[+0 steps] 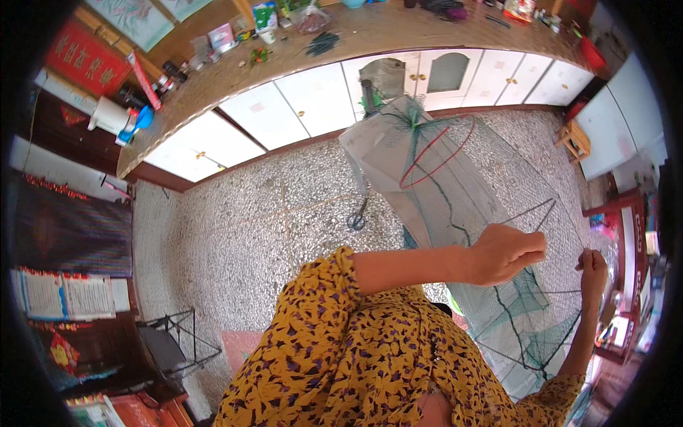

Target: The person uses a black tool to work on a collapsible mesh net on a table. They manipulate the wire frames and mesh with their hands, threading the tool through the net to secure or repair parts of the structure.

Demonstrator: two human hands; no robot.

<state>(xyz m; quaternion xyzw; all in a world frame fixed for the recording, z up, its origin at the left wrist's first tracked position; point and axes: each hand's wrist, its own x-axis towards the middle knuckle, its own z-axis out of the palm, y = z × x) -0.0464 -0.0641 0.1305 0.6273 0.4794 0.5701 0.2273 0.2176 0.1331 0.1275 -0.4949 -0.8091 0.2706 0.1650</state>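
Observation:
A long green mesh net (455,206) with dark cords and thin dark frame rods stretches over the floor, from the cabinets down to my right side. A red ring (439,151) shows in its upper part, below a gathered green end. My left hand (506,255) is closed in a fist above the net, its arm reaching across my body. A thin dark rod angles up close beyond its knuckles. My right hand (594,270) is raised at the net's right edge, fingers pinched together. What either hand grips is too small to make out.
Scissors (357,219) lie on the speckled floor left of the net. White cabinets (313,107) under a long cluttered counter (384,32) run across the far side. A folding chair (171,341) stands at lower left, a wooden stool (573,141) at the far right.

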